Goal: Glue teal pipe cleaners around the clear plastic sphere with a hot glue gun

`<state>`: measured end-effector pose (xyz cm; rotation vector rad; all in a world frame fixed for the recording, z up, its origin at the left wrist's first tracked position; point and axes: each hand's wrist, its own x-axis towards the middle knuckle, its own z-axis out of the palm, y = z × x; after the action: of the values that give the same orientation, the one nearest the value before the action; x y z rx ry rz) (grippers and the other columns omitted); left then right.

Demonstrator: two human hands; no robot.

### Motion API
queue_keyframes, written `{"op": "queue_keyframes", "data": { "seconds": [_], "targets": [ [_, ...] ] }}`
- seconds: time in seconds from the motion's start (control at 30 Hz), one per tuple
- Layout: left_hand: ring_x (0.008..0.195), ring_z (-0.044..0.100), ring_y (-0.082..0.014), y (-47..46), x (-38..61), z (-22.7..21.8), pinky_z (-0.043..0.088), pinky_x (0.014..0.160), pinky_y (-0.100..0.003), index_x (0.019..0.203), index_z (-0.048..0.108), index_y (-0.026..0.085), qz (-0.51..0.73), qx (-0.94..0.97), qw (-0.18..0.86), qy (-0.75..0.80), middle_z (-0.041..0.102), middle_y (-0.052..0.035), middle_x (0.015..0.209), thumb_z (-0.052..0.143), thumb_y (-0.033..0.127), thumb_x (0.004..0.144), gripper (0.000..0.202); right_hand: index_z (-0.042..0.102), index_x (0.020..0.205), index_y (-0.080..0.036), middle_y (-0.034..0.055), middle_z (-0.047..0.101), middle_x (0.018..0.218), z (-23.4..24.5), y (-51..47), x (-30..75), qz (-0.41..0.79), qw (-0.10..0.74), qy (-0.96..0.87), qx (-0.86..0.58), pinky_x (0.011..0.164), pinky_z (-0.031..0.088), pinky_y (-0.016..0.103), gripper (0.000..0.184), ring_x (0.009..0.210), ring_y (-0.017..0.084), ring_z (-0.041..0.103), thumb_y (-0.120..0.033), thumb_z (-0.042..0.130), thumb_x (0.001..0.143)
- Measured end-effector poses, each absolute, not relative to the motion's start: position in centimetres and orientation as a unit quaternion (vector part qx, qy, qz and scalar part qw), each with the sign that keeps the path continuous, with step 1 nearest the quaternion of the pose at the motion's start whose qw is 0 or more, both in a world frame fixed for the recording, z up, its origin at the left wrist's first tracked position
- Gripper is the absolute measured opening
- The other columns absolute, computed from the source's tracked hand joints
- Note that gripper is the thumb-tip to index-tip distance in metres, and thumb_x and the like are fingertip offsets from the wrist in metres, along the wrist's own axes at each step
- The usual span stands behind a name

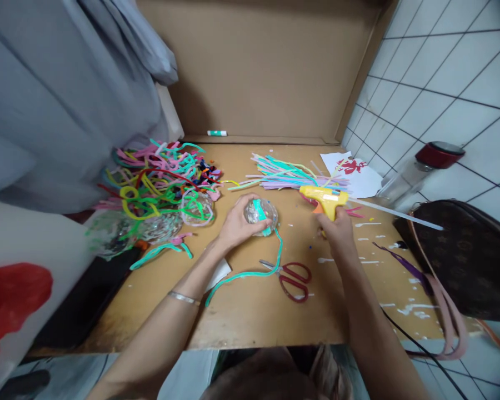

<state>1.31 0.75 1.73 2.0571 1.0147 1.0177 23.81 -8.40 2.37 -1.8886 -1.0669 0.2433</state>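
Left hand: the left hand (236, 225) rests on the desk (250, 316), fingers curled around a clear plastic ball (261, 215); grip pressed onto the ball from its left side.
Clear plastic ball: sits on the desk near the centre, with a teal strip across its top.
Teal pipe cleaner (250, 266): runs from the ball's lower right edge down and left across the desk, passing just beside the scissors.
Right hand: the right hand (337, 230) wraps the handle of a yellow glue gun (324, 197); grip pressed together around it, nozzle pointing left toward the ball, gun and ball apart.
Glue stick (395, 214): a pale rod sticking out of the gun's rear, toward the right.
Scissors (291, 278): red-handled, flat on the desk between the two forearms.
Straight pipe cleaners (283, 175): loose bundle behind the gun.
Tangled pipe cleaners (158, 178): mixed-colour heap at the left, with more clear balls (195, 208) at its near edge.
Brown handbag (466, 255): at the desk's right edge.
Bottle (416, 172): red-capped, lying by the tiled wall.
Desk surface: spotted with white glue drips near the right hand.
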Motion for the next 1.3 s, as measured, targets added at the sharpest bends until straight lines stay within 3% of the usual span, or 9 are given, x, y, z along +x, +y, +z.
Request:
{"op": "queue_keyframes", "data": {
  "seconds": [0.1, 0.23, 0.4, 0.67, 0.97, 1.3],
  "targets": [
    [0.109, 0.062, -0.0257, 0.9, 1.1, 1.6, 0.048, 0.100, -0.040, 0.116, 0.056, 0.016, 0.388, 0.792, 0.305, 0.360, 0.064, -0.0090, 0.117, 0.074, 0.042, 0.067, 0.058, 0.059, 0.087, -0.018, -0.0003, 0.057, 0.066, 5.1, -8.6, 22.5, 0.047, 0.490, -0.440, -0.751, 0.058, 0.043, 0.030, 0.043, 0.058, 0.016, 0.050, -0.059, 0.060, 0.072],
    [0.112, 0.061, -0.0265, 0.9, 0.9, 1.7, 0.048, 0.101, -0.040, 0.115, 0.057, 0.016, 0.399, 0.804, 0.285, 0.336, 0.063, -0.0099, 0.120, 0.076, 0.041, 0.068, 0.057, 0.055, 0.074, -0.020, -0.0002, 0.055, 0.061, 7.9, -8.1, 21.4, -0.046, 0.490, -0.457, -0.741, 0.055, 0.041, 0.031, 0.046, 0.056, 0.015, 0.047, -0.063, 0.068, 0.063],
    [0.109, 0.062, -0.0254, 0.9, 0.7, 1.3, 0.049, 0.101, -0.040, 0.115, 0.057, 0.017, 0.415, 0.797, 0.283, 0.335, 0.064, -0.0099, 0.117, 0.077, 0.042, 0.069, 0.056, 0.047, 0.064, -0.024, -0.0029, 0.047, 0.052, 6.6, -8.3, 21.1, -0.079, 0.456, -0.467, -0.754, 0.049, 0.037, 0.029, 0.044, 0.049, 0.013, 0.041, -0.065, 0.064, 0.064],
    [0.118, 0.059, -0.0269, 0.7, 1.1, 0.6, 0.045, 0.105, -0.042, 0.119, 0.055, 0.017, 0.427, 0.817, 0.246, 0.299, 0.062, -0.0138, 0.123, 0.076, 0.044, 0.072, 0.058, 0.054, 0.068, -0.021, -0.0004, 0.051, 0.050, 6.4, -9.9, 20.7, -0.026, 0.402, -0.492, -0.772, 0.047, 0.035, 0.029, 0.046, 0.046, 0.017, 0.047, -0.067, 0.061, 0.063],
    [0.120, 0.058, -0.0281, 0.4, 0.8, 0.3, 0.045, 0.105, -0.046, 0.118, 0.056, 0.019, 0.445, 0.831, 0.224, 0.247, 0.062, -0.0140, 0.124, 0.078, 0.039, 0.072, 0.055, 0.064, 0.076, -0.017, 0.0053, 0.055, 0.055, 5.5, -9.6, 19.6, -0.116, 0.324, -0.506, -0.791, 0.052, 0.032, 0.030, 0.050, 0.051, 0.020, 0.051, -0.063, 0.045, 0.075],
    [0.125, 0.055, -0.0281, 0.2, 0.6, 0.2, 0.043, 0.109, -0.046, 0.122, 0.058, 0.020, 0.435, 0.828, 0.241, 0.259, 0.061, -0.0133, 0.130, 0.079, 0.039, 0.072, 0.057, 0.067, 0.089, -0.015, 0.0073, 0.064, 0.063, 4.9, -9.7, 19.4, -0.131, 0.268, -0.518, -0.802, 0.053, 0.026, 0.028, 0.043, 0.053, 0.021, 0.053, -0.052, 0.050, 0.074]
  ]
}}
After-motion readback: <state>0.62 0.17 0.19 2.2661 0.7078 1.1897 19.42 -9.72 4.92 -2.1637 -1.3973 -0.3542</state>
